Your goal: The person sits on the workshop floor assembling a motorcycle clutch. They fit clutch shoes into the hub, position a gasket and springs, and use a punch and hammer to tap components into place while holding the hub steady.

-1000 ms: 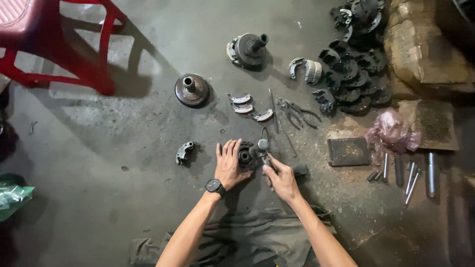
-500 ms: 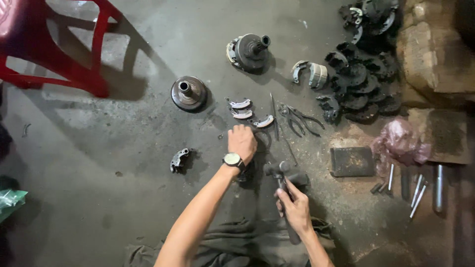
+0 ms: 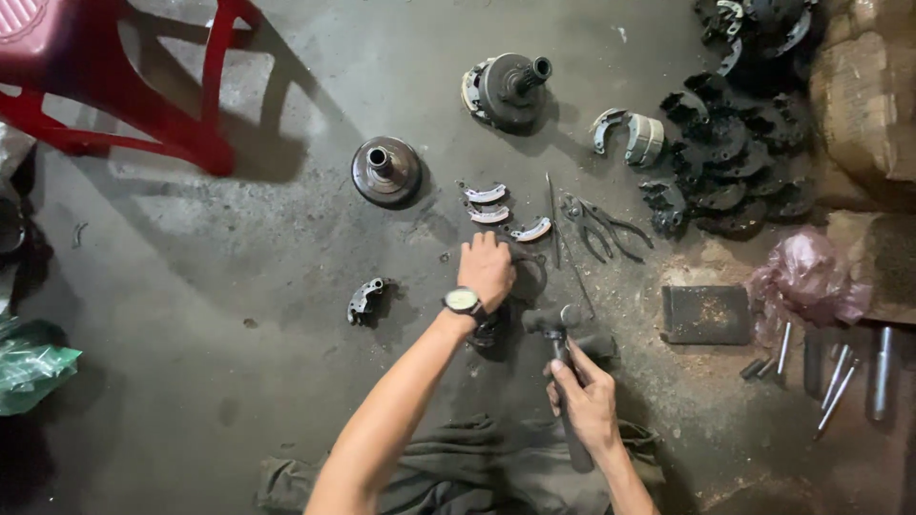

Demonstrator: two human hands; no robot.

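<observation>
Here the right hand (image 3: 587, 405) clenches a hammer (image 3: 558, 358), handle running toward the body; left hand (image 3: 487, 270) seemingly grasps the dark clutch part (image 3: 525, 278) just beyond the head.

The light where I work is dim and flat, strongest on the grey floor (image 3: 239, 248) at upper left. The red chair (image 3: 114, 86) throws a long soft shadow toward the lower right. My left hand (image 3: 487, 270) and right hand (image 3: 584, 401) look slightly soft. The pile of dark parts (image 3: 735, 143) at upper right loses detail in gloom, and the corners darken. No glare anywhere.
</observation>
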